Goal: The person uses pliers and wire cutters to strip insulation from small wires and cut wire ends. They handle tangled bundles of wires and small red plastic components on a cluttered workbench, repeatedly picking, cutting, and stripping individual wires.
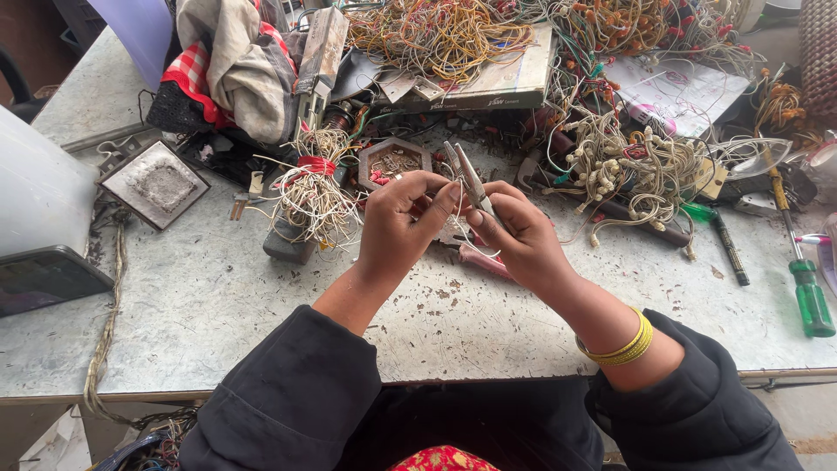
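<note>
My left hand (403, 222) pinches a thin white wire (455, 202) between thumb and fingers, just above the grey worktable (200, 296). My right hand (516, 235) grips pliers (472, 179) with pink handles, jaws pointing up and away, right beside the left fingertips. The wire runs down past the right palm. Both hands meet near the table's middle. A small hexagonal tray (394, 160) with tiny parts sits just behind them. Yellow bangles (624, 347) ring my right wrist.
A bundle of white wires tied with red (310, 194) lies left of the hands. Tangled wire heaps (628, 166) fill the back and right. A green-handled screwdriver (806, 288) and black pen (728, 249) lie right. A phone (44, 277) and square metal plate (157, 183) sit left.
</note>
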Motion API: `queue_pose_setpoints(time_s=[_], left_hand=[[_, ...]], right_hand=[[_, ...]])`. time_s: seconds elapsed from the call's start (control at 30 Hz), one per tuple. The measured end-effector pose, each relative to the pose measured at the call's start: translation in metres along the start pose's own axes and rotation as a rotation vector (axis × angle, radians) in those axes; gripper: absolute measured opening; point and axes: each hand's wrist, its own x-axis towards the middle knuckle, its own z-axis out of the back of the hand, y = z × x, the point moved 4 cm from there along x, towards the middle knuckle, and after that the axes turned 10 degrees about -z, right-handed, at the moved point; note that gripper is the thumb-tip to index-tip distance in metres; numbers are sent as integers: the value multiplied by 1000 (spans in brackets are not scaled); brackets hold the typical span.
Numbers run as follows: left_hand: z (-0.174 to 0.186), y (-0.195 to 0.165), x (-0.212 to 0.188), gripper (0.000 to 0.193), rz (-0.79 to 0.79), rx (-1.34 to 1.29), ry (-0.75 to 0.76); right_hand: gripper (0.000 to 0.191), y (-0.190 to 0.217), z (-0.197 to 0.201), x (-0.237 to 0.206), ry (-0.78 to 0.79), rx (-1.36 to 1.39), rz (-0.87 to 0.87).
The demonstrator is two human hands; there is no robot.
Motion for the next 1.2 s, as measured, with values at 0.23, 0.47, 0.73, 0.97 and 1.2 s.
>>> queue_pose_setpoints(time_s=[0.23, 0.47, 0.73, 0.97, 1.2], left_hand=[[1, -9, 2, 14, -82, 86, 19], [1, -10, 3, 16, -12, 95, 45], [1, -12, 3, 18, -86, 135, 63], [-7, 4, -2, 18, 4, -96, 74], [-17, 29, -7, 21, 237, -564, 100]], right_hand=[[28, -4, 1, 0, -90, -201, 43], [28, -15, 1, 1, -82, -169, -89], [26, -15, 0, 2, -22, -126, 65], [28, -25, -3, -2, 128, 466, -235], [30, -9, -7, -6, 291, 832, -310]])
